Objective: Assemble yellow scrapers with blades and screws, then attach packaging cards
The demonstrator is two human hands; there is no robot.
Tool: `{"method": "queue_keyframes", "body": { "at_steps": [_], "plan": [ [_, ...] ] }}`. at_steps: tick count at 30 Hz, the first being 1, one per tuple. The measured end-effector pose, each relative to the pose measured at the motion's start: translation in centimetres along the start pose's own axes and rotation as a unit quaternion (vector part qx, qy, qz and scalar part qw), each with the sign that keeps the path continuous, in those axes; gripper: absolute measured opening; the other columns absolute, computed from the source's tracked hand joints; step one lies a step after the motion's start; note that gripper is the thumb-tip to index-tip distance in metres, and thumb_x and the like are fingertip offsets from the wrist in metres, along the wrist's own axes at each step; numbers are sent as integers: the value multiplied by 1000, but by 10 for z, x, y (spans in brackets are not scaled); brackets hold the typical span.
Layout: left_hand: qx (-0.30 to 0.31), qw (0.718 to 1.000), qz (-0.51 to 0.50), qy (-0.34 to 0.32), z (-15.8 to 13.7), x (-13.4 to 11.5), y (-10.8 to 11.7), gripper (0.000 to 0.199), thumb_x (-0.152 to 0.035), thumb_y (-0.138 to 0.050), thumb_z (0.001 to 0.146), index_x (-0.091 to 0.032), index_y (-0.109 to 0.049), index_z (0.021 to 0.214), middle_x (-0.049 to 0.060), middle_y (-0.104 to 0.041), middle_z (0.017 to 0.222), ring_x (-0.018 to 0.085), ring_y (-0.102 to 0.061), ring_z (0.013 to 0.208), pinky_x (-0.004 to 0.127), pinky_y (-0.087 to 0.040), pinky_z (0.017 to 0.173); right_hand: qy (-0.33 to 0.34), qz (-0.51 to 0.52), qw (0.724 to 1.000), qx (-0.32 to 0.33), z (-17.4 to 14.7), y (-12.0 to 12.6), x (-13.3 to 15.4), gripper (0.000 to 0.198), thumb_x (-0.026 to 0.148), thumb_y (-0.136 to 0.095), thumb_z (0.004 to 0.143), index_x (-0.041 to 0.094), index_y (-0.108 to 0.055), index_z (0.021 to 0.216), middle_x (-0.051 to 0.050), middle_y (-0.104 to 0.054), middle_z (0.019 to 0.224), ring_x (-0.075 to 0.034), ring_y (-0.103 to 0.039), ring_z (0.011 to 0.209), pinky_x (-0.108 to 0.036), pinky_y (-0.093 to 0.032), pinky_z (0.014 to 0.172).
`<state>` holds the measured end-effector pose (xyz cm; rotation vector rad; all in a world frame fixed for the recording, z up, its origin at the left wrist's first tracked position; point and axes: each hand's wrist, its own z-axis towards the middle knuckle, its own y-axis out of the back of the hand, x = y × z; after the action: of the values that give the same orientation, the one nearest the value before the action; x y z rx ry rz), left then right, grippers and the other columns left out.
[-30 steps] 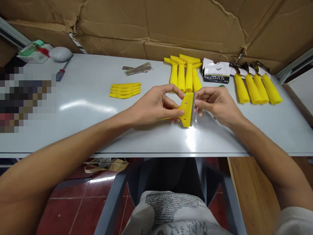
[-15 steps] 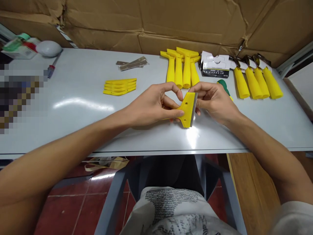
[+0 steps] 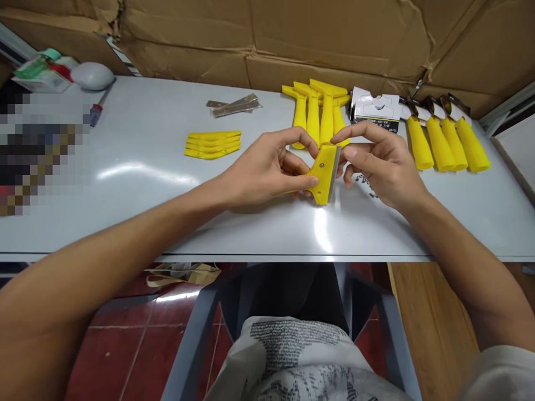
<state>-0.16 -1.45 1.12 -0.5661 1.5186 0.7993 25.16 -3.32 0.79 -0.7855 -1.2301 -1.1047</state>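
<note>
1. Index finger and thumb of the right hand [image 3: 382, 161] had lifted and parted from a moment earlier; whether any fingertip touched metal, I couldn't tell.
2. Pinched at its neck by the left hand [image 3: 267, 170], the yellow scraper [image 3: 328, 175] hung above the near middle of the table [image 3: 104, 211]. It looked light, stiff and slick, best gripped there, off its thin steel blade [image 3: 335, 172].
3. Farther left lay slim yellow strips [image 3: 212, 145]; far right, smooth T-shaped handles [image 3: 326, 117].

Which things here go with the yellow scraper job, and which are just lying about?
Probably for the job:
yellow scraper, in the left hand
metal strips
stacked yellow pieces
yellow handles
sleeved scrapers

Probably just lying about:
white rounded object
green-topped container
</note>
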Motion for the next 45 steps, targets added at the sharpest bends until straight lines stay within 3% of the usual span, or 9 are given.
{"method": "queue_keyframes", "body": {
  "at_steps": [4, 7, 13, 17, 24, 28, 34, 39, 45],
  "plan": [
    [-21, 1000, 18, -7, 2, 2, 0, 32, -26, -85, 86, -26, -62, 109, 1, -85, 87, 20, -83, 74, 31, -65, 68, 26, -141, 988, -53, 0, 16, 12, 31, 48, -88, 97, 22, -78, 111, -5, -81, 86, -17, -76, 75, -31, -56, 59],
    [-46, 998, 33, -3, 4, 3, 3, 31, -27, -88, 83, -25, -66, 104, 3, -84, 99, 21, -84, 81, 32, -64, 67, 100, -331, 935, -82, 3, 51, 23, 16, 34, -90, 96, 19, -83, 94, -6, -81, 79, -14, -73, 69, -31, -50, 59],
    [-55, 998, 39, 7, 5, 2, 7, 32, -27, -89, 82, -23, -70, 106, 4, -83, 108, 21, -84, 86, 32, -64, 67, 137, -483, 842, 196, 17, 125, 21, 25, 52, -87, 97, 28, -91, 94, 4, -81, 71, -1, -60, 50, -24, -39, 44],
    [-52, 998, 29, 5, 5, 2, 7, 30, -25, -89, 84, -22, -69, 106, 6, -84, 108, 22, -84, 82, 34, -65, 66, 107, -457, 854, 227, 21, 134, 1, 28, 53, -91, 92, 25, -92, 92, 1, -84, 77, -2, -64, 52, -23, -44, 48],
    [-59, 998, 14, 30, 6, -1, 2, 30, -22, -89, 80, -22, -68, 101, 4, -83, 99, 21, -84, 78, 29, -64, 61, 138, -469, 851, 190, 21, 122, -4, 19, 42, -91, 95, 24, -88, 88, 1, -78, 69, -4, -56, 51, -27, -39, 49],
    [-89, 995, 17, 31, 5, -4, -6, 32, -22, -91, 77, -22, -68, 99, 3, -82, 101, 18, -80, 78, 30, -65, 63, 206, -441, 873, 17, 11, 73, 15, 14, 44, -87, 99, 30, -87, 100, -1, -81, 84, -14, -67, 68, -34, -53, 64],
    [-108, 992, 62, 1, 3, -4, -15, 26, -22, -85, 79, -22, -72, 102, 1, -83, 102, 13, -72, 75, 27, -61, 69, 292, -438, 850, 0, -3, 2, 5, 11, 34, -77, 104, 29, -86, 100, -5, -86, 111, -22, -78, 93, -40, -60, 74],
    [-117, 990, 79, -15, 2, -4, -18, 23, -20, -82, 81, -23, -74, 102, 0, -83, 104, 13, -72, 82, 26, -59, 78, 337, -455, 823, -50, -5, -4, -9, 15, 29, -73, 107, 30, -88, 106, -6, -83, 116, -19, -74, 89, -37, -57, 73],
    [-116, 990, 73, -21, 1, -4, -18, 21, -19, -82, 82, -23, -72, 100, 0, -82, 103, 13, -72, 82, 27, -58, 79, 314, -469, 819, -104, -6, -12, -15, 18, 38, -73, 107, 30, -88, 99, -8, -80, 111, -19, -68, 85, -38, -56, 70]
  ]
}}
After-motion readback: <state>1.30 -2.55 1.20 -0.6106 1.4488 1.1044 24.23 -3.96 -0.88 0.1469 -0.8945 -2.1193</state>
